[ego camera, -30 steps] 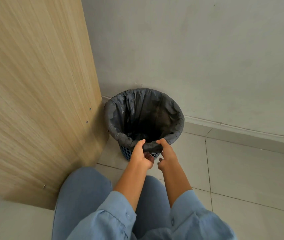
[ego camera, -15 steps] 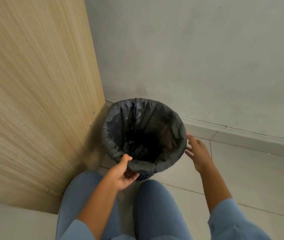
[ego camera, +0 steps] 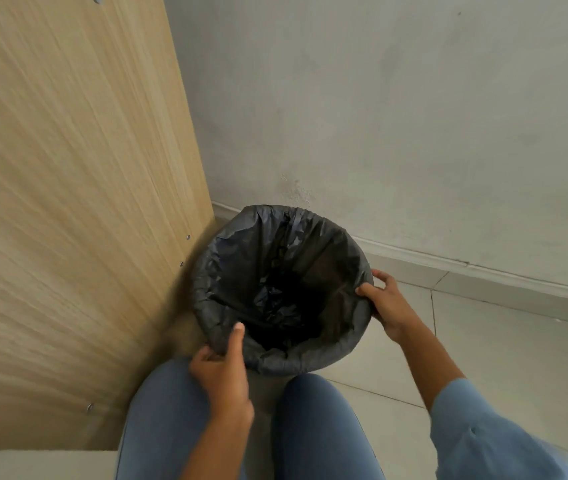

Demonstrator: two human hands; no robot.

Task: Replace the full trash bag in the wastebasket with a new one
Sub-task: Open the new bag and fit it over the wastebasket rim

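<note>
A round wastebasket stands on the floor in the corner, fully covered by a black trash bag (ego camera: pixel 296 268) folded over its rim. The bag's inside is dark and crumpled at the bottom. My left hand (ego camera: pixel 222 368) grips the near left part of the rim, thumb over the folded bag edge. My right hand (ego camera: pixel 384 303) grips the right side of the rim, thumb on top and fingers round the outside. The basket's own wall is hidden under the bag.
A light wooden panel (ego camera: pixel 68 202) stands close on the left, touching the basket's side. A grey wall (ego camera: pixel 396 116) with a skirting strip runs behind. Pale floor tiles (ego camera: pixel 500 341) spread to the right. My knees in blue jeans (ego camera: pixel 310 427) are just before the basket.
My hands have spread apart along the rim: the left slid to the near left, the right swung round and took hold of the right side. The view has moved closer over the basket.
</note>
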